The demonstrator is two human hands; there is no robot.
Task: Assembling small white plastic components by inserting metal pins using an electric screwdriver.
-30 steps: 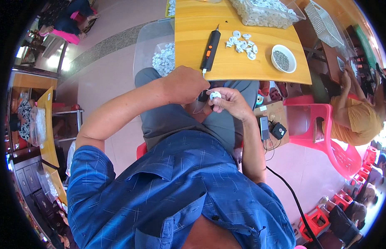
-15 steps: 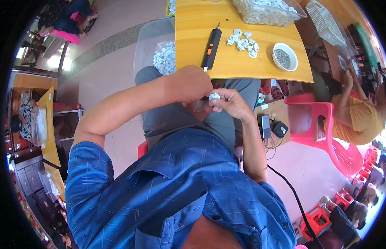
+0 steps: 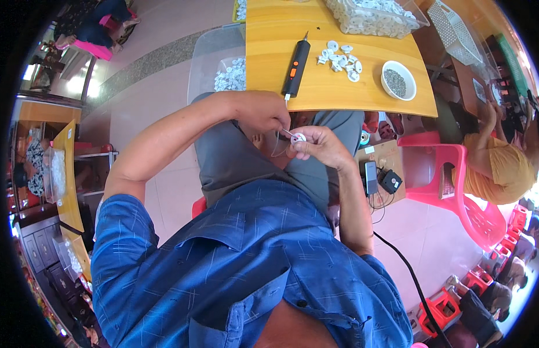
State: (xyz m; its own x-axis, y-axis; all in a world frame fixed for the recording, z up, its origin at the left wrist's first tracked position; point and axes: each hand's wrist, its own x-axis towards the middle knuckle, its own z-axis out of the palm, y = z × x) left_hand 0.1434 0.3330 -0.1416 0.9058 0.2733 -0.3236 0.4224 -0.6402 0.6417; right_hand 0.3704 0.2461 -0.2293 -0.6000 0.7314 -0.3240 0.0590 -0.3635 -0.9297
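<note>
Though well apart from the hands, at far left, a pink seat (image 3: 91, 49). Nearer on that side, a second yellow tabletop (image 3: 68, 174), curved by the lens. Next, just left of the main yellow table (image 3: 362, 97), a clear tub (image 3: 204, 61) with many small white parts (image 3: 230, 75) inside. Just off the table's near edge, the left hand (image 3: 263, 110), thumb and fingers pinched on a thin pale strand (image 3: 287, 133), slanting right toward a white round piece (image 3: 298, 138); cannot tell whether inserted in it. On the table, farther, a black electric screwdriver (image 3: 294, 72) with orange buttons, bit toward the far side, white plug at the near end. Right of the strand, above the lap, the right hand (image 3: 320, 146), grasping the white round piece between thumb and fingers. Farther, on the table, a loose cluster of white pieces (image 3: 342, 60); beyond, a clear box (image 3: 420, 26) heaped with more. Near, right of the lap, a cardboard box (image 3: 388, 151) beside a grey device (image 3: 371, 177) and a black device (image 3: 391, 181). Right of the cluster, a white bowl (image 3: 411, 87) of small metal bits (image 3: 394, 83). At right, a pink chair (image 3: 449, 174) and a co-worker in a yellow top (image 3: 498, 168).
</note>
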